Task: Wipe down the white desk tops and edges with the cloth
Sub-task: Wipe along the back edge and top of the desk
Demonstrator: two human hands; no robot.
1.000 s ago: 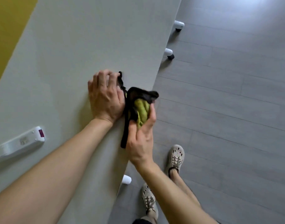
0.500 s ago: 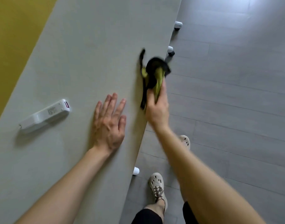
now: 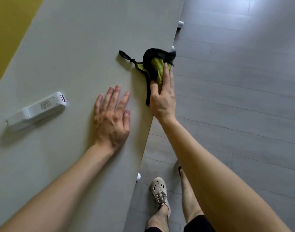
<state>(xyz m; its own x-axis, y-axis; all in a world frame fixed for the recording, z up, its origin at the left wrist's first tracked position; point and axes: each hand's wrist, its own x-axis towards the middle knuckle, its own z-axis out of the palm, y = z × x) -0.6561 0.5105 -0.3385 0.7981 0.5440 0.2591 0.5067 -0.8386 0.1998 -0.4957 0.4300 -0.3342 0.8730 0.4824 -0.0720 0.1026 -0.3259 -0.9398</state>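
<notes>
A long white desk top (image 3: 79, 47) runs from the bottom left to the top middle. Its right edge slants across the frame. A green cloth with black trim and a black loop (image 3: 156, 67) is folded over that right edge. My right hand (image 3: 163, 97) grips the cloth, thumb on the desk top and fingers down the edge side. My left hand (image 3: 112, 116) lies flat on the desk top with fingers spread, a little left of the edge, holding nothing.
A white power strip (image 3: 37, 109) with a red switch lies on the desk to the left of my left hand. White desk feet (image 3: 180, 24) show under the edge. Grey plank floor (image 3: 235, 97) is on the right, my feet in beige shoes (image 3: 160, 193) below. A yellow floor strip (image 3: 7, 30) borders the desk's left side.
My right hand slid the cloth forward along the desk edge, away from me. My left hand let go of the cloth and now rests flat on the desk, nearer to me.
</notes>
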